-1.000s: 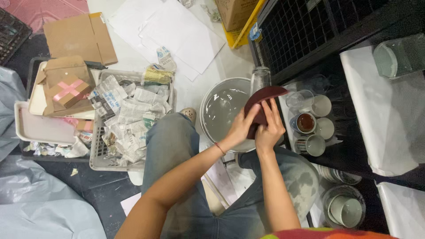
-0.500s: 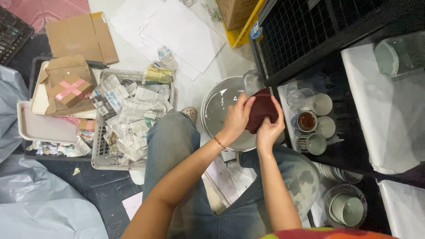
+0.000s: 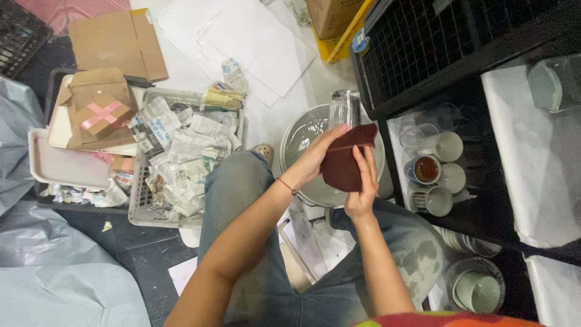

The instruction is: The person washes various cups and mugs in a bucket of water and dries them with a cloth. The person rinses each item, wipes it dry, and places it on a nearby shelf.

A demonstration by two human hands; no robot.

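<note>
Risen above its earlier spot, one clear glass (image 3: pixel 345 108) sits gripped with one maroon cloth (image 3: pixel 345 162) in two closed hands.

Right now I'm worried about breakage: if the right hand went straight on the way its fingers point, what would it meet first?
The right hand points up the maroon cloth it presses, so first comes the clear glass the cloth wraps. Depth is unclear in this one view.

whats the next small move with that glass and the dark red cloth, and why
Probably turn the glass a little inside the cloth. The left hand and right hand hold the cloth around its lower part only, over the metal basin; the upper part stands bare.
</note>
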